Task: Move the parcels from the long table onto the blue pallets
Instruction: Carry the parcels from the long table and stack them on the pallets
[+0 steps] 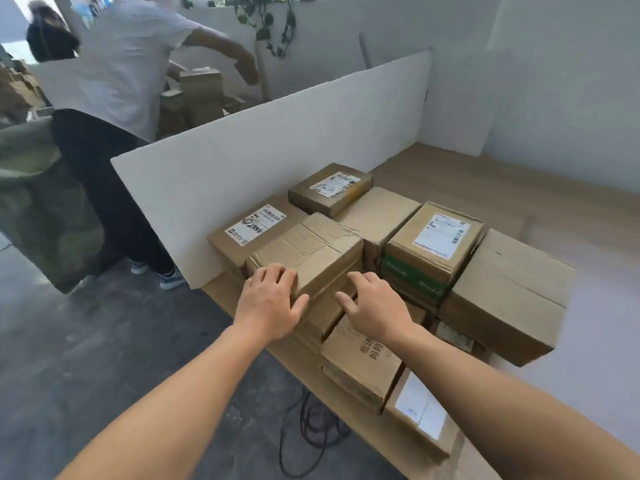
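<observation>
Several brown cardboard parcels are stacked on the long wooden table (485,181). A creased parcel (311,247) lies on top of the near stack. My left hand (270,303) grips its near left corner, fingers over the top and thumb on the front side. My right hand (374,306) is at the parcel's near right side with loosely bent fingers; I cannot tell whether it touches the parcel. Around the creased parcel are a labelled flat box (256,226), a green-printed box (433,244) and a large plain box (502,296). No blue pallet is in view.
A white partition board (259,143) stands along the table's left edge. Behind it a person in a white shirt (124,64) bends over other boxes. A green sack (34,202) stands at the left, and a dark cable (304,427) lies on the grey floor.
</observation>
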